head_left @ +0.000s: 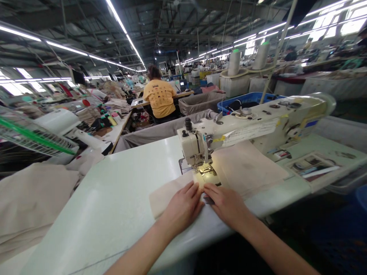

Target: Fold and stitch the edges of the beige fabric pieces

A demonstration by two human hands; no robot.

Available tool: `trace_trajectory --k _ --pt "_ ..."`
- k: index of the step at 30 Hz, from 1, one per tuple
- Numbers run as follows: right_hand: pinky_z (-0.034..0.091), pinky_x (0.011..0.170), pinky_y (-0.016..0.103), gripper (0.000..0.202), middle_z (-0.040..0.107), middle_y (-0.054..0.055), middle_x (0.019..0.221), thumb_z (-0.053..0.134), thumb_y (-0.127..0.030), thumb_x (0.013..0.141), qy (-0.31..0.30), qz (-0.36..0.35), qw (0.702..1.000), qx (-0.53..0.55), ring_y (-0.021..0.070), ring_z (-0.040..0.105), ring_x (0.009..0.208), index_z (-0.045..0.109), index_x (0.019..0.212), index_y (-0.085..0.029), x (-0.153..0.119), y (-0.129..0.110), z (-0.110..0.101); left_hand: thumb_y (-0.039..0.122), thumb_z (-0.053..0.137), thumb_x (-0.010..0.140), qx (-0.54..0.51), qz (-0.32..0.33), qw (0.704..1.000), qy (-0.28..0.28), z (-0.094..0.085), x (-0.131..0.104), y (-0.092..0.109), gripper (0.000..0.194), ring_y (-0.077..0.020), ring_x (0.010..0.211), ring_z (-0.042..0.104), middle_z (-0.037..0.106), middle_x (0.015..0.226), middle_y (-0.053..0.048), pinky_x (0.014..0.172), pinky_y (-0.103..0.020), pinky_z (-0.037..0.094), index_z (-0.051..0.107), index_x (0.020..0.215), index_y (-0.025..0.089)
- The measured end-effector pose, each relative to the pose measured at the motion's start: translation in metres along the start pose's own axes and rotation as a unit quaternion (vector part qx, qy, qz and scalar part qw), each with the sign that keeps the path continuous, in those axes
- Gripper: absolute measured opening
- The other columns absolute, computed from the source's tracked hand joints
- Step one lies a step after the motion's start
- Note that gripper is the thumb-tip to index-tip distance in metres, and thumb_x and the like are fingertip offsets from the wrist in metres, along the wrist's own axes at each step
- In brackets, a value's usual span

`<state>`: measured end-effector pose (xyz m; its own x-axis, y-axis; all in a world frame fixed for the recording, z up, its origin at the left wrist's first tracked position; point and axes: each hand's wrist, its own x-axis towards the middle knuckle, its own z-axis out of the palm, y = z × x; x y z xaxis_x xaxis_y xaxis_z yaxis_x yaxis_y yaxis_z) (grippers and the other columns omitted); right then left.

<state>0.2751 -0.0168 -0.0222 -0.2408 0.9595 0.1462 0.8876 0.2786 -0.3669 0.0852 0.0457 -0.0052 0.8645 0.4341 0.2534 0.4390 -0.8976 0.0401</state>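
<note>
Beige fabric [248,166] lies under and around the needle area of a white sewing machine [195,147], spreading to both sides of it. My left hand [185,206] rests on the fabric's left part, its fingers together and pressing near the lit needle plate [208,173]. Close beside it, my right hand [225,204] has its fingers closed at the fabric's front edge, just before the plate. The fingertips of both hands nearly meet. A small dark metal piece [208,199] shows beneath my right fingers.
A pale green table [123,187] carries the machine. Piled beige cloth [31,202] and a fan with a green rim [37,133] stand left. A tool tray [312,166] lies right. Behind are a blue basket [243,100], grey bins and a seated person in yellow [159,97].
</note>
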Motion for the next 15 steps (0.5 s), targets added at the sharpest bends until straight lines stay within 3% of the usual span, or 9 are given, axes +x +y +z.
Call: trace_trajectory --k 5,10,15 --pt "0.053 0.088 0.032 0.030 0.066 0.008 0.125 0.053 -0.010 0.095 0.000 0.006 1.000 0.016 0.0233 0.067 0.105 0.064 0.121 -0.018 0.022 0.001 -0.005 0.026 0.051 0.099 -0.017 -0.001 1.000 -0.002 -0.001 0.011 -0.025 0.021 -0.0283 0.116 0.062 0.067 0.117 -0.015 0.101 -0.044 0.055 0.066 0.107 0.014" --pt "0.051 0.090 0.031 0.028 0.066 0.008 0.126 0.052 -0.012 0.097 0.010 0.013 1.000 0.016 0.0230 0.065 0.109 0.065 0.121 -0.019 0.040 0.002 -0.010 0.025 0.047 0.100 -0.041 -0.001 0.999 0.002 -0.001 0.022 -0.048 0.024 -0.0266 0.120 0.060 0.065 0.124 -0.014 0.104 -0.043 0.053 0.065 0.113 0.016" --pt "0.052 0.087 0.031 0.027 0.066 0.007 0.128 0.052 -0.015 0.097 0.010 0.019 1.000 0.015 0.0233 0.067 0.105 0.067 0.119 -0.020 0.040 0.002 -0.011 0.026 0.044 0.101 -0.047 -0.009 0.999 -0.021 -0.003 0.032 -0.063 0.026 -0.0257 0.114 0.062 0.065 0.119 -0.013 0.101 -0.042 0.054 0.064 0.114 0.016"
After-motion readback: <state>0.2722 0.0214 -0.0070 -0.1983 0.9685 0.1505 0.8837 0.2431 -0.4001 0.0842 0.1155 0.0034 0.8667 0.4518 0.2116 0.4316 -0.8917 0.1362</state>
